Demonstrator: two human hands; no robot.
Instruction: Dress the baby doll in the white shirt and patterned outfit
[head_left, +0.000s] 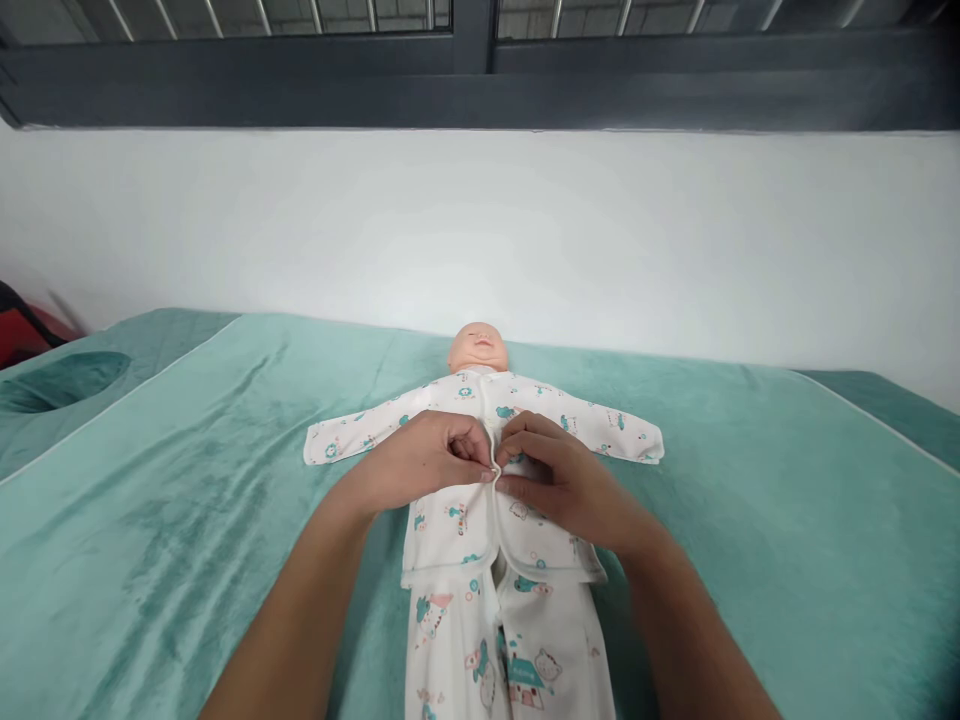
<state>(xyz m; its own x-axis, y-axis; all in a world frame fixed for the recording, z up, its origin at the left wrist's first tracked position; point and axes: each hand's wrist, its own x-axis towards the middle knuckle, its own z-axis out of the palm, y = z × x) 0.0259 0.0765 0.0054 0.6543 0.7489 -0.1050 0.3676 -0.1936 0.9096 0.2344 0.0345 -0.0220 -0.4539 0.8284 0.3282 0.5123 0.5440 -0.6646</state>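
Note:
A baby doll [480, 347] lies on its back, its head toward the wall. It wears a white printed jacket [457, 535] with both sleeves spread wide, and matching trousers [450, 650] below. My left hand [435, 455] pinches the jacket's front edge near the middle of the chest. Opposite it, my right hand [559, 475] grips the other front edge between thumb and fingers. The fingertips of both hands nearly meet at the front opening. Any fastener between them is too small or too hidden to make out. Lower down, the jacket's front edges part slightly.
A green plush cover [195, 500] spreads under the doll, with a round hole [64, 380] at the left. Behind stands a white wall [480, 220] below a dark window frame [300, 90]. A red and black object [26, 330] shows at the left edge.

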